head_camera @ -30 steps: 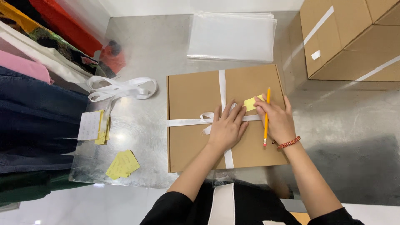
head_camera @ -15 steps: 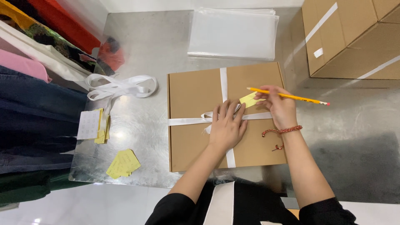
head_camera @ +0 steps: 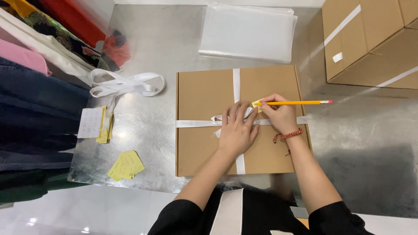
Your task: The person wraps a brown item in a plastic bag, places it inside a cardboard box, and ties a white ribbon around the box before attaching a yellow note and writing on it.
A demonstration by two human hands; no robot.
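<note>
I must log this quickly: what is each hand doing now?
Left hand: open, flat on the ribboned box.
Right hand: closed on the pencil.

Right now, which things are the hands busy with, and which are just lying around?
In use: left hand, right hand, pencil, yellow note, flat box, white ribbon.

Lying about: loose ribbon, note pile, clear bags, big boxes.

Flat brown cardboard box, matt; white ribbon satiny; brushed-metal bench glossy; clear plastic bags sheeny.
</note>
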